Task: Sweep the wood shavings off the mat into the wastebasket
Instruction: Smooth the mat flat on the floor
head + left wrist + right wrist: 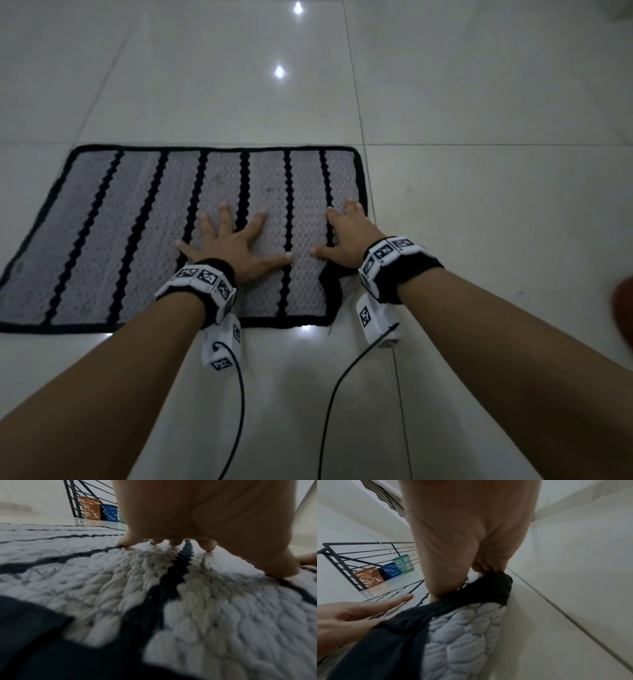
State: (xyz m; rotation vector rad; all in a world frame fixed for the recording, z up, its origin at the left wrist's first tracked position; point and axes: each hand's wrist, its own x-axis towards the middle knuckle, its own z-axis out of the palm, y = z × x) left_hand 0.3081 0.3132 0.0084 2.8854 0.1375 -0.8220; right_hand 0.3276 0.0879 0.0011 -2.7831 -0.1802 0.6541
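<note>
The mat point(144, 236), grey with black stripes and a black border, lies flat on the tiled floor point(479, 171) except at its near right corner, which is folded over onto itself. The left hand point(233, 245) is spread wide with straight fingers, palm down on the mat near its front edge, most likely to pin the weave so it does not slide on the glossy tiles. The right hand point(342, 233) sits at the right border; the right wrist view shows its fingertips point(489, 566) curled onto the black edge of the mat point(488, 588), so it appears to be pinching that edge rather than lying flat, which would explain the turned-up corner: lifting the side would tip loose bits toward the middle or let the mat be gathered. Wood shavings cannot be made out with any certainty; a couple of faint specks show on the grey bands near the centre, too small to identify. Three plastic baskets, orange point(369, 576), blue point(392, 570) and green point(403, 563), stand by a black railing point(342, 561) well away from the mat; which one serves as the wastebasket I cannot tell. By my reading the sweeping proper has not started, and the distance to the baskets suggests the shavings must be collected or the mat carried over.
</note>
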